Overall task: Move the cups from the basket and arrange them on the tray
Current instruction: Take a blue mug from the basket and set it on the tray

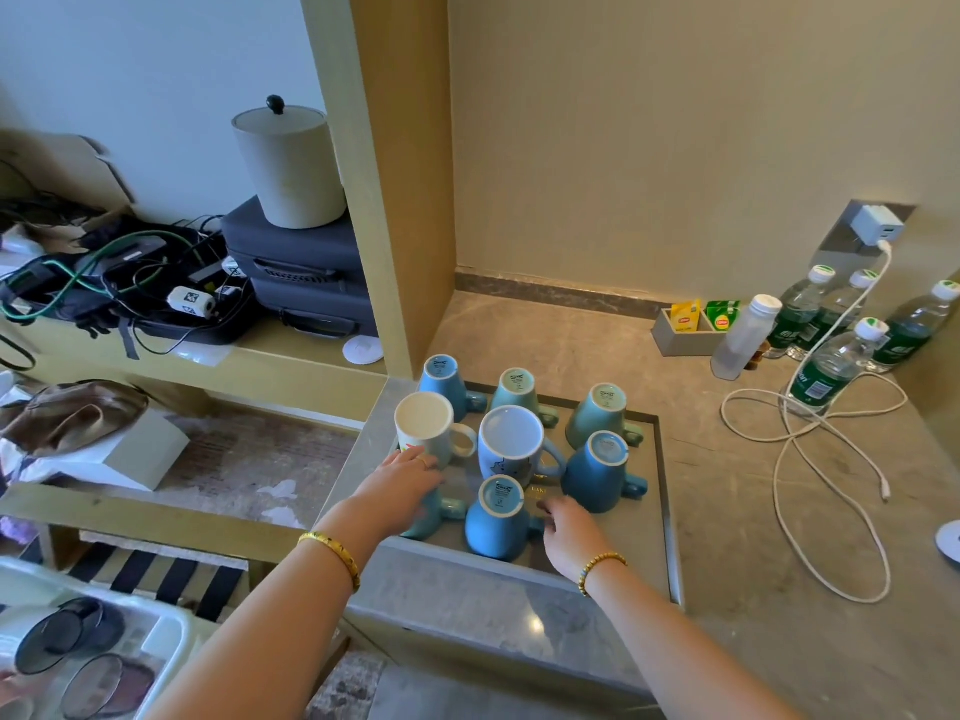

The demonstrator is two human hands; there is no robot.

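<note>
Tray point(667, 511) on counter point(753, 537): eight cups inverted. Your left hand point(402, 480) grips the teal cup point(431, 514). Your right hand point(569, 532) pinches the blue cup point(496, 519) by its handle.

this looks like a hotel room's refreshment nook. a marble-look counter point(753, 511) holds lipton tea bags point(685, 315) in a small holder, sealed water bottles point(826, 371) and a mug tray point(667, 511). beside it, a lidded ice bucket point(288, 166) tops a grey case point(301, 272).

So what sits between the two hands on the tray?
In the head view, one upside-down blue cup stands between the left hand and right hand, on the tray.
</note>
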